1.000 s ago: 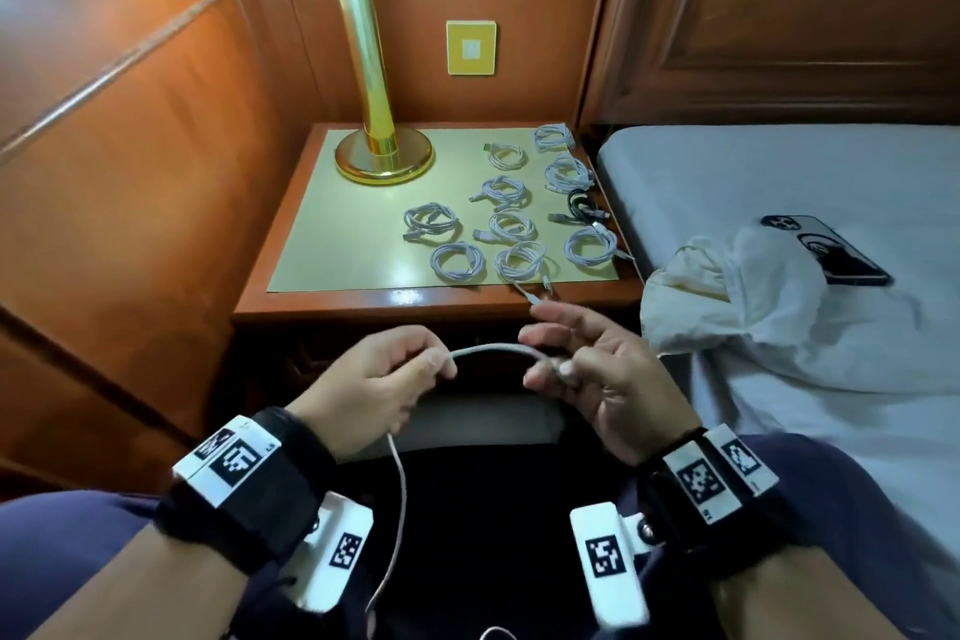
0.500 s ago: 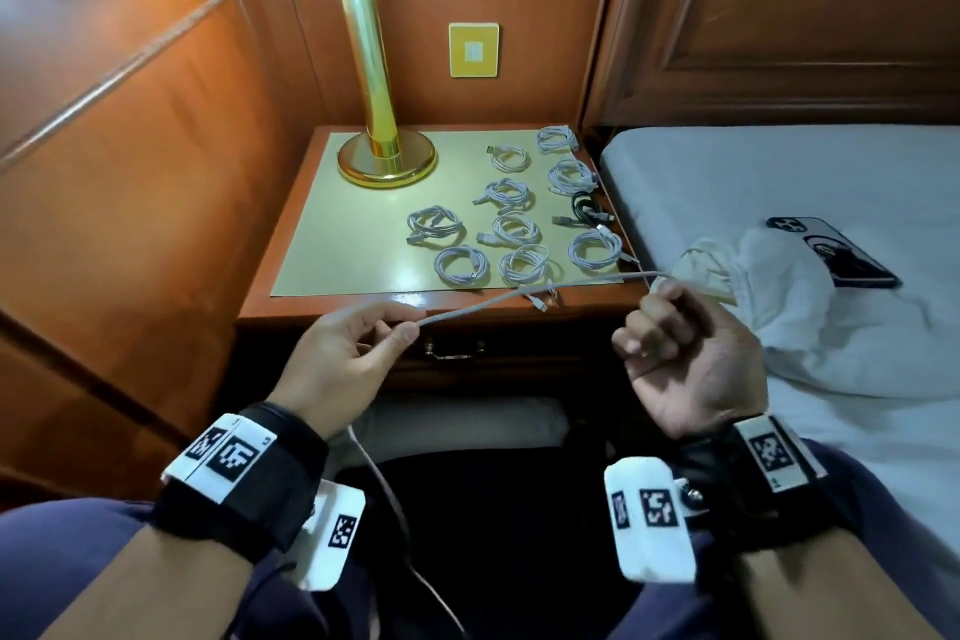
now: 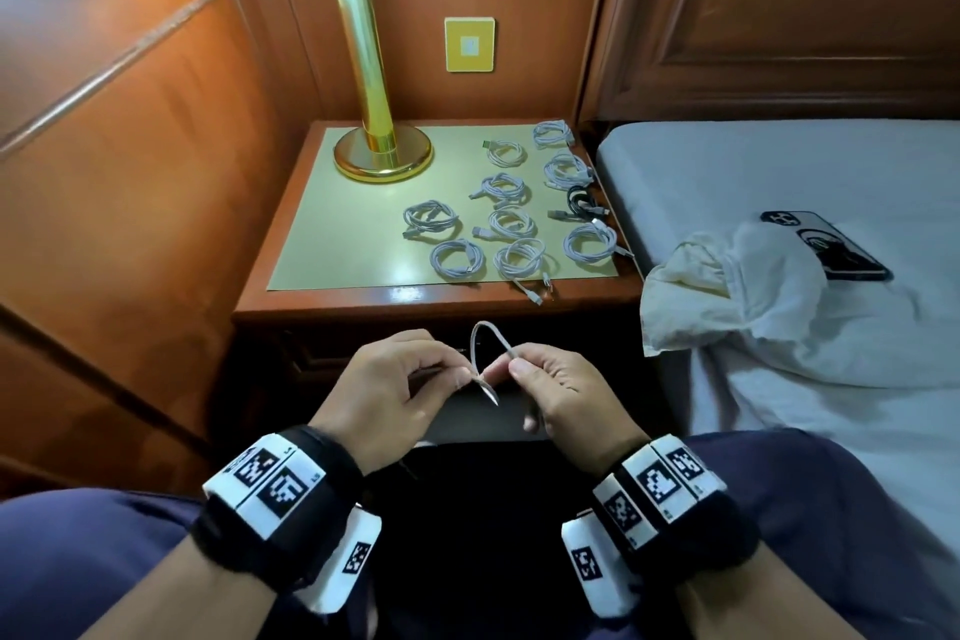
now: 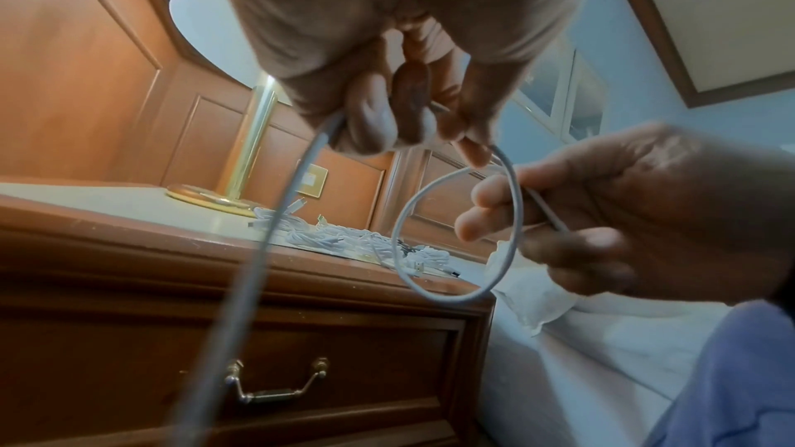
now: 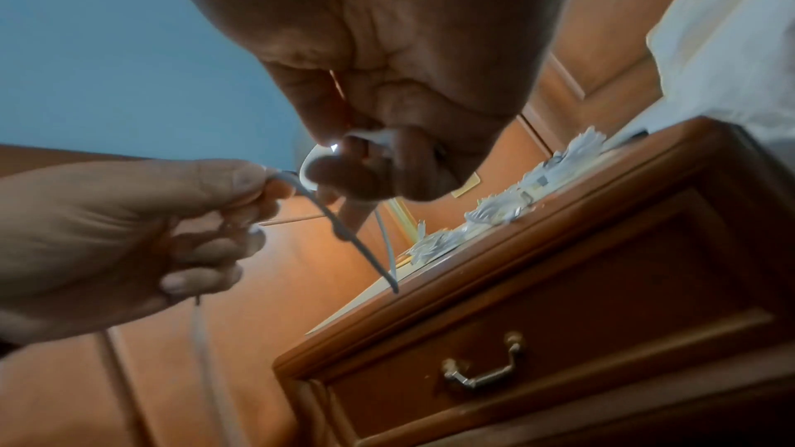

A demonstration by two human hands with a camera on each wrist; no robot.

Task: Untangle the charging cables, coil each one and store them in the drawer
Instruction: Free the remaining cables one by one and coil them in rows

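Note:
A thin white charging cable (image 3: 480, 330) arches in a small loop between my two hands, in front of the nightstand. My left hand (image 3: 395, 390) pinches it at the loop's left foot, and its long tail (image 4: 241, 284) hangs down from that hand. My right hand (image 3: 550, 379) pinches the other side of the loop (image 4: 507, 230) between thumb and fingers. Several coiled white cables (image 3: 514, 224) and one black coil (image 3: 582, 203) lie on the nightstand top (image 3: 332, 244). The drawer (image 4: 301, 369) under the top is closed, with a brass handle (image 5: 481, 373).
A brass lamp (image 3: 382, 151) stands at the back left of the nightstand. To the right is a bed (image 3: 779, 161) with a crumpled white cloth (image 3: 727, 286) and a phone (image 3: 826, 244). Wood panelling closes the left side. My knees are below the hands.
Half a second ago the cable was stretched straight between hands held wide apart. My right hand has come back in to the left hand, and the cable now forms a small loop.

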